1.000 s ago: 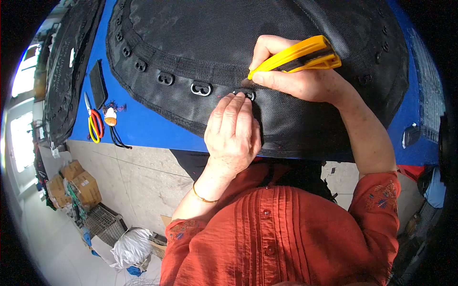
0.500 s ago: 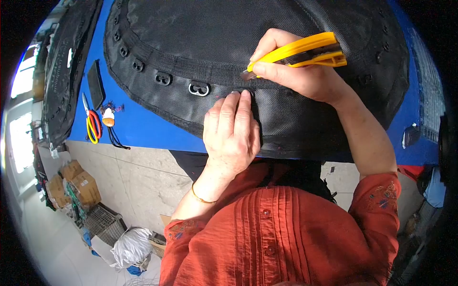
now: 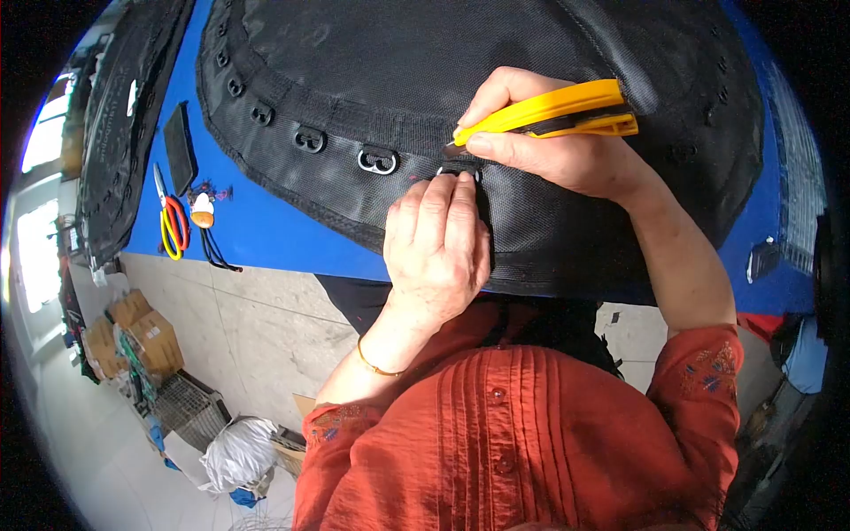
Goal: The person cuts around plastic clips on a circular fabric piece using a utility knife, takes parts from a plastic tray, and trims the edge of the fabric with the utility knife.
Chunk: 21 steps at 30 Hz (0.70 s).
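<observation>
Blue table: showing past curved edge of woven fabric
Right hand: gripping yellow cutter
Left hand: fingertips at buckle, grip unclear

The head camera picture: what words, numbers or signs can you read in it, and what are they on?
None can be read for certain.
Black fabric piece at far left: pale lettering, too blurred to read.
Cardboard box at lower left: faint marks, too small to read.
Yellow cutter: no readable text.
</observation>
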Motion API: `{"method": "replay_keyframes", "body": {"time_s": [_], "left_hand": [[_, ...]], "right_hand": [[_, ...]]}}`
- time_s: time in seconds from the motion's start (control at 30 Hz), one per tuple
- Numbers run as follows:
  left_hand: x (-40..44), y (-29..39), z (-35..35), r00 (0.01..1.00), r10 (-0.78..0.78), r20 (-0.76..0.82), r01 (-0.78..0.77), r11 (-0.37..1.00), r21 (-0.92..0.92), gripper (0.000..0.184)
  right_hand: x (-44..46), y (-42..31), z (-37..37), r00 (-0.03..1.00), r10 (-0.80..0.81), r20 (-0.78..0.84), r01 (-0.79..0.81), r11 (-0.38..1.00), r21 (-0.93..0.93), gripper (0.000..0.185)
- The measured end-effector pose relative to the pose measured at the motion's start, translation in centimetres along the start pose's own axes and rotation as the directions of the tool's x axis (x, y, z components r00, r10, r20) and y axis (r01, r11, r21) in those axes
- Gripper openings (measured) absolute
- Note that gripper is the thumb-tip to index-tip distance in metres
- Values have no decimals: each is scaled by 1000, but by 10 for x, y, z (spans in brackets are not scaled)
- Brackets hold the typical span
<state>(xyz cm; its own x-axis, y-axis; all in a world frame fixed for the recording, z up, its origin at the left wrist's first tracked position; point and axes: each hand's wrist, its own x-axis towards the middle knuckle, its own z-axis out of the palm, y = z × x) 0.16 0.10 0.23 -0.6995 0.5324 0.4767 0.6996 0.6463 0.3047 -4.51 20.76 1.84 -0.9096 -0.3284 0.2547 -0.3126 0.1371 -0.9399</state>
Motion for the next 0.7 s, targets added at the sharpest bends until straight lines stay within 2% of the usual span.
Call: {"method": "replay_keyframes", "body": {"time_s": [0.1, 0.23, 0.43, 0.5, 0.7], "left_hand": [[0, -1, 1, 1000, 13, -4, -13, 1000, 8, 42], [0, -2, 2, 1000, 10, 2, -10, 1000, 28, 41], [0, -1, 0, 1000, 8, 6, -8, 1000, 27, 41], [0, -1, 0, 1000, 7, 3, -7, 1000, 29, 42], [0, -1, 1, 1000, 4, 0, -4, 1000, 19, 42]], "right_hand": [[0, -2, 2, 999, 50, 2, -50, 996, 72, 13], [1, 1, 2, 1000, 10, -15, -10, 1000, 15, 13], [2, -2, 0, 999, 51, 1, -51, 998, 35, 13], [2, -3, -1, 1000, 31, -5, -31, 999, -40, 14], [2, -2, -2, 999, -33, 3, 33, 999, -36, 14]]}}
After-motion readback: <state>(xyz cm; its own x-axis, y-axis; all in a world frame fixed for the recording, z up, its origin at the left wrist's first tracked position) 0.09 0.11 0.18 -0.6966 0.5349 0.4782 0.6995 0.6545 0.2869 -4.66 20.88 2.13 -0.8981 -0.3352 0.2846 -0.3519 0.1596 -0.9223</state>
